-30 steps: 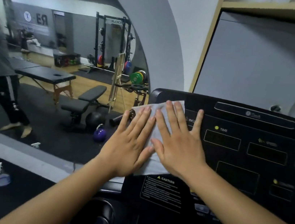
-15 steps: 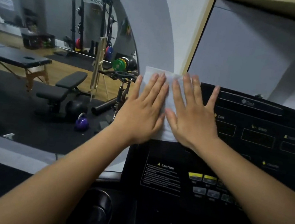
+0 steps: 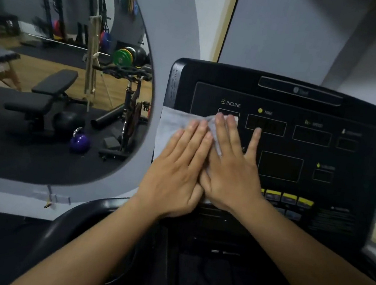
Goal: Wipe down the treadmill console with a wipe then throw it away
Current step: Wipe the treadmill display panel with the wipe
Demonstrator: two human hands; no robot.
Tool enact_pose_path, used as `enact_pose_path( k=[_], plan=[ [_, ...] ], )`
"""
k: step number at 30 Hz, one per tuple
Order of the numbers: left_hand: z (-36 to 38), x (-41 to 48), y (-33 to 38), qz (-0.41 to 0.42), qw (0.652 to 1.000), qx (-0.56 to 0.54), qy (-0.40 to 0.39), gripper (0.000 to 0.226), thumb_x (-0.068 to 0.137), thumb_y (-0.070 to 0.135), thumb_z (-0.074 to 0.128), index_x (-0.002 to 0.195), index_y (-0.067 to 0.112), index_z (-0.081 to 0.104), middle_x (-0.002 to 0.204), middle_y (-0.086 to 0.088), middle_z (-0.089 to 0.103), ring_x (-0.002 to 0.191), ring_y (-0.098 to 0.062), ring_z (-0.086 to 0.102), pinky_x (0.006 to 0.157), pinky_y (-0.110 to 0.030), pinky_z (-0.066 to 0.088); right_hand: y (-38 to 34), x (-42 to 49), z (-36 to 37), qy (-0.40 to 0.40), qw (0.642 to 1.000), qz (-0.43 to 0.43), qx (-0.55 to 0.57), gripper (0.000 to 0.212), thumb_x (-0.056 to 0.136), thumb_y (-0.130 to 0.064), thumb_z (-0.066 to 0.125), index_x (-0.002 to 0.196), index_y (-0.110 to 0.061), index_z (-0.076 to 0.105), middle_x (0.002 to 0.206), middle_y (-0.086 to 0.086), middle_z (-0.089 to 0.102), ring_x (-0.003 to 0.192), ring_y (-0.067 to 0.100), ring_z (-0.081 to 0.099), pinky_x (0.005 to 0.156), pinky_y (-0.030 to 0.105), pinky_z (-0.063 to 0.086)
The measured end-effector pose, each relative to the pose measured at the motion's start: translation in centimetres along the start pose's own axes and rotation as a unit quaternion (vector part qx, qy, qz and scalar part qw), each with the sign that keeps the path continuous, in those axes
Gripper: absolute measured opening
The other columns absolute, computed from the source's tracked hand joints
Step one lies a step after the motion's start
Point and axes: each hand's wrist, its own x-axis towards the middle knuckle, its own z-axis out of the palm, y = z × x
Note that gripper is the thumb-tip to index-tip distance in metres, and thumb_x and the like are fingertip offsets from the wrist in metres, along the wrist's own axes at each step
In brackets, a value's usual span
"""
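Lying spread at the left edge of the console [image 3: 308,106], pinned under left hand [image 3: 175,176] and right hand [image 3: 231,170], both flat, fingers straight, gripping nothing: a wipe [image 3: 174,126], likely thin, limp, damp and light, best pinched at its free far-left corner.

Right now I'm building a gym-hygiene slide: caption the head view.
The left hand and right hand press a white wipe flat against the black treadmill console, left side.
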Motion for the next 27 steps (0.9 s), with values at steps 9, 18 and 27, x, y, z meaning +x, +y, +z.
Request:
enact_pose_path(
  k=[9, 18, 27],
  plan=[
    [-0.4, 4.1, -1.2, -0.05, 0.996, 0.067, 0.003, 0.068, 0.098, 0.035, 0.026, 0.154, -0.001, 0.013, 0.163, -0.02, 0.007, 0.151, -0.034, 0.002, 0.121, -0.052, 0.009, 3.5, 3.2, -1.4, 0.015, 0.999, 0.037, -0.003, 0.067, 0.098, -0.057, 0.015, 0.156, -0.026, -0.001, 0.164, 0.009, -0.007, 0.15, 0.027, -0.008, 0.109, 0.074, 0.0],
    [2.7, 0.3, 5.1, -0.06, 0.996, 0.052, -0.039, 0.068, 0.099, 0.037, 0.028, 0.155, 0.001, 0.011, 0.163, -0.02, 0.003, 0.151, -0.037, -0.001, 0.121, -0.054, 0.009, 4.6, -5.0, 1.3, 0.006, 0.999, 0.025, 0.021, 0.067, 0.099, -0.053, 0.022, 0.154, -0.018, 0.011, 0.163, 0.011, 0.003, 0.151, 0.028, 0.001, 0.111, 0.071, 0.005],
    [4.3, 12.3, 8.6, 0.012, 0.995, 0.074, -0.06, 0.077, 0.098, 0.051, 0.016, 0.155, 0.003, -0.002, 0.163, -0.019, -0.008, 0.15, -0.034, -0.011, 0.121, -0.05, 0.001, 12.0, -4.9, -1.2, 0.053, 0.975, -0.019, 0.213, 0.064, 0.1, -0.029, 0.034, 0.153, 0.0, 0.011, 0.163, 0.014, 0.001, 0.151, 0.022, 0.0, 0.121, 0.047, 0.019]
  ],
)
